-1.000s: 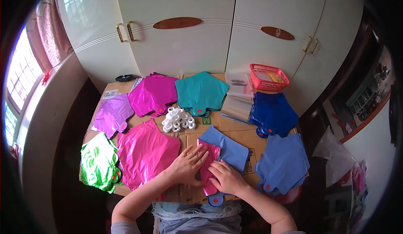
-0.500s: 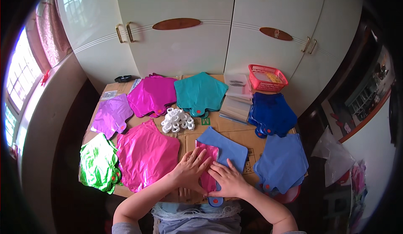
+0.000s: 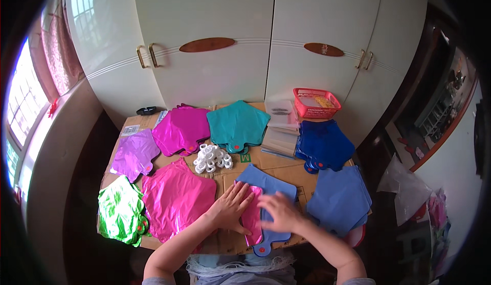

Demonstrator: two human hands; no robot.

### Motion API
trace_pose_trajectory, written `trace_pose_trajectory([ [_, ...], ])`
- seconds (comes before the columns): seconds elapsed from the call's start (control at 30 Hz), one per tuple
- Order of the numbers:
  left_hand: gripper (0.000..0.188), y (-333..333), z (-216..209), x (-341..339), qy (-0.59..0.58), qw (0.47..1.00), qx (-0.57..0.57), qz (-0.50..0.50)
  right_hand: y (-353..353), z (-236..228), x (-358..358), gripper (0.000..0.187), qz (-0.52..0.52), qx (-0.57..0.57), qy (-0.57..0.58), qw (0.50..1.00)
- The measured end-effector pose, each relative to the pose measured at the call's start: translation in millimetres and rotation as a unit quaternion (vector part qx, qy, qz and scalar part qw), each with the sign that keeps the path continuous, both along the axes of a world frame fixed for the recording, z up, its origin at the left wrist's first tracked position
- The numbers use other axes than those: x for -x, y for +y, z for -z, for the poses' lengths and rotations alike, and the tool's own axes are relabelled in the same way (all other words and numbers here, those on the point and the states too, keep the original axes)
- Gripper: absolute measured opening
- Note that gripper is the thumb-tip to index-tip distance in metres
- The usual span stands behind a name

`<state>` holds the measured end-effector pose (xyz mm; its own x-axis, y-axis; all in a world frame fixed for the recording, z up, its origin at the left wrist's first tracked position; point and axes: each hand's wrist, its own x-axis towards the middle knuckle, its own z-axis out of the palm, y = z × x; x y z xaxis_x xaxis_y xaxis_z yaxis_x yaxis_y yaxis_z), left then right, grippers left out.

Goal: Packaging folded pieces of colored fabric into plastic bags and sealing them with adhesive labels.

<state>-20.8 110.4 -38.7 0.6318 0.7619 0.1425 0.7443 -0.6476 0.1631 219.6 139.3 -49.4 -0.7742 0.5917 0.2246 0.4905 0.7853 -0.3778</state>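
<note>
A narrow folded pink foil balloon (image 3: 254,217) lies on a flat blue foil balloon (image 3: 273,181) at the near middle of the cardboard. My left hand (image 3: 231,206) rests flat on the pink fold with its fingers spread. Just right of the fold, over the blue foil, is my right hand (image 3: 281,214); its fingers are apart, slightly blurred, and hold nothing I can see. The blue balloon's round-ended tab with a red dot points toward me. Beside my left forearm is a wide, crinkled pink foil stack (image 3: 179,195).
Cardboard (image 3: 279,163) covers the table. White rings (image 3: 212,158) lie heaped in its middle. Around are green (image 3: 120,208), lilac (image 3: 134,154), magenta (image 3: 181,129), teal (image 3: 238,124), dark blue (image 3: 326,141) and light blue (image 3: 340,198) foil stacks, clear packets (image 3: 281,131) and a red basket (image 3: 317,112).
My right hand has lifted off the pink fold and shifted right and up, its fingers curling a little. My left hand stays pressed on the fold. The whole view has tilted slightly.
</note>
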Motion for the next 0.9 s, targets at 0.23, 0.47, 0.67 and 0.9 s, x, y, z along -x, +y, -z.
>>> trace_pose_trajectory([
  [0.23,0.111,-4.0,-8.1,-9.3,0.103,0.995,-0.016,0.002,75.1,-5.9,-10.4,0.054,0.221,0.124,0.032,0.967],
  [0.47,0.109,-3.8,-6.2,-9.4,0.122,0.993,-0.004,-0.002,95.2,-35.7,-0.7,0.048,0.198,0.254,-0.110,0.940],
  [0.67,0.109,-3.5,-9.9,-11.4,0.134,0.991,0.005,-0.002,87.7,-28.9,-14.7,0.036,0.239,0.264,-0.070,0.932],
  [0.9,0.109,-5.4,-4.0,-9.3,0.107,0.994,-0.027,-0.001,77.5,-19.0,-22.3,0.028,0.254,0.225,-0.038,0.940],
])
